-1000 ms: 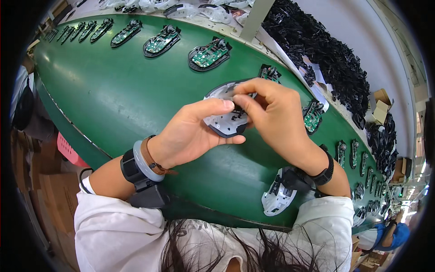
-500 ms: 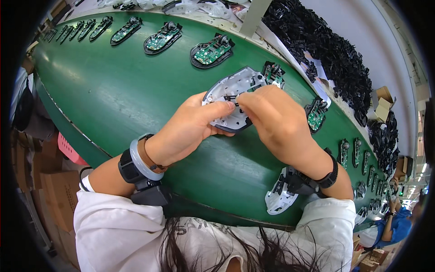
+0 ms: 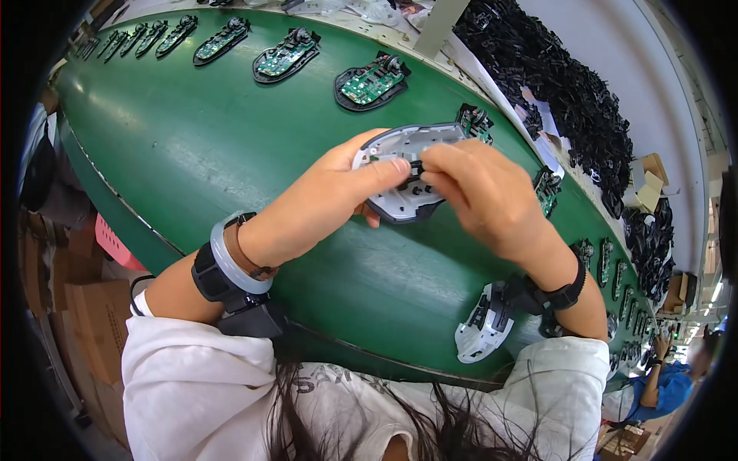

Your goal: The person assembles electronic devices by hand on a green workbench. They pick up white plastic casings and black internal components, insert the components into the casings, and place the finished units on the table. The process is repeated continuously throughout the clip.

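Observation:
A white mouse shell (image 3: 397, 203) with a dark rim is held above the green belt, its hollow inside facing up. My left hand (image 3: 323, 200) grips its left side, the thumb pressing inside the shell. At the shell's right side, the closed fingers of my right hand (image 3: 492, 200) pinch a small black part (image 3: 416, 166) against the inside, close to my left thumb tip. My right fingers cover some of the shell. Just beyond lies a mouse base with a circuit board (image 3: 473, 121), partly hidden by my right hand.
Mouse bases with green circuit boards (image 3: 370, 83) stand in a row along the far side of the green belt (image 3: 215, 146). Another white mouse shell (image 3: 484, 326) lies by my right forearm. Black parts (image 3: 569, 100) are heaped behind the belt. A co-worker in blue (image 3: 665, 392) is at far right.
The shell has turned and tilted in my hands and shifted slightly right. Both thumb and fingers now meet at the small black part. The mouse bases sit slightly shifted in view.

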The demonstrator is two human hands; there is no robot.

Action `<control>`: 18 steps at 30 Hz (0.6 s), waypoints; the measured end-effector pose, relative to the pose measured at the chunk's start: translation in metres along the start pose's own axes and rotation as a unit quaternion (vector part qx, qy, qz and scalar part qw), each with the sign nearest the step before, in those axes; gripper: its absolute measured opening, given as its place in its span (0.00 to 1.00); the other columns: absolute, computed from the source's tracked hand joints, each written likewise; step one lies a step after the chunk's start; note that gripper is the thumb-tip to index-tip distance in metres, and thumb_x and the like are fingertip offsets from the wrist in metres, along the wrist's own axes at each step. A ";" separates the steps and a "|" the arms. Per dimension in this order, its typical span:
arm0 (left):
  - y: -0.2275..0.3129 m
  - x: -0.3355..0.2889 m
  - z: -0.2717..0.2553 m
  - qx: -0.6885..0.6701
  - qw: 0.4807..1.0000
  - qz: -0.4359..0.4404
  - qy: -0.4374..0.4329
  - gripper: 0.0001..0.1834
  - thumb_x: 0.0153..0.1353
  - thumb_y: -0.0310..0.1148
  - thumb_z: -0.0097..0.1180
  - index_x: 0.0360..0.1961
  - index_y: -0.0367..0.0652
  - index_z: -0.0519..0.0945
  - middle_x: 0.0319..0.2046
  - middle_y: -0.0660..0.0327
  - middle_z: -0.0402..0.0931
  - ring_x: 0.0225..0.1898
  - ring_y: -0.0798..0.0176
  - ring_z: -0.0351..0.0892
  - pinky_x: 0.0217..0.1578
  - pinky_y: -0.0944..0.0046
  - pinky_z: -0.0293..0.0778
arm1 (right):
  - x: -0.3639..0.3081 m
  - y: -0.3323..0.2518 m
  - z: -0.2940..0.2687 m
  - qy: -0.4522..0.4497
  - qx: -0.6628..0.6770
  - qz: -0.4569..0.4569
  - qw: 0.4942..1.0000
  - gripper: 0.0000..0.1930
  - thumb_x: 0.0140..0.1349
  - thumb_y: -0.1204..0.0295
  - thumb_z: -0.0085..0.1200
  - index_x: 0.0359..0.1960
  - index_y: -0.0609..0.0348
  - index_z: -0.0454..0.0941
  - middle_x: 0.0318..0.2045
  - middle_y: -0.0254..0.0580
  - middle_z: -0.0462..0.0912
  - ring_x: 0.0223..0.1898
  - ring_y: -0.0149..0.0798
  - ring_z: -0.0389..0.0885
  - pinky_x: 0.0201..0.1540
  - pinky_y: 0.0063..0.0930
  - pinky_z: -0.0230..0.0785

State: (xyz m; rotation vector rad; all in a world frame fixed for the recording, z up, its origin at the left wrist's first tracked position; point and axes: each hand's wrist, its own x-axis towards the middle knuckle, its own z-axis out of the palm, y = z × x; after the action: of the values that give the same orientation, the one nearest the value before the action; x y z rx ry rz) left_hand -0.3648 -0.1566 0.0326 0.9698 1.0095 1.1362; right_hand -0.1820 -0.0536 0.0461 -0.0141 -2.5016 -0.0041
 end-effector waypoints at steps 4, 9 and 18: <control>-0.007 0.001 -0.001 0.078 0.995 0.049 0.030 0.22 0.60 0.33 0.53 0.56 0.40 0.68 0.39 0.66 0.74 0.36 0.74 0.72 0.32 0.73 0.71 | 0.002 -0.014 0.005 0.006 -0.029 0.041 0.999 0.20 0.47 0.81 0.53 0.45 0.65 0.70 0.25 0.42 0.72 0.28 0.42 0.74 0.28 0.31 0.70; -0.020 0.008 0.005 0.026 0.989 0.123 0.077 0.20 0.54 0.25 0.53 0.50 0.36 0.71 0.34 0.66 0.76 0.32 0.75 0.73 0.32 0.74 0.71 | 0.005 -0.023 0.008 -0.006 -0.056 0.043 0.997 0.21 0.46 0.79 0.54 0.45 0.65 0.70 0.23 0.41 0.70 0.26 0.39 0.73 0.26 0.29 0.69; -0.021 0.008 0.002 0.024 0.994 0.093 0.052 0.19 0.54 0.22 0.53 0.49 0.37 0.72 0.39 0.67 0.75 0.39 0.76 0.73 0.40 0.73 0.71 | -0.002 -0.020 0.005 -0.010 -0.022 0.080 0.996 0.21 0.46 0.77 0.60 0.46 0.62 0.73 0.21 0.34 0.75 0.23 0.36 0.71 0.25 0.29 0.67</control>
State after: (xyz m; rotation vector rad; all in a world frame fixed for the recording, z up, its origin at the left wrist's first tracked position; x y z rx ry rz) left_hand -0.3563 -0.1520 0.0121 1.0690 1.0494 1.3331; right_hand -0.1837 -0.0737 0.0412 -0.2343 -2.5122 0.0082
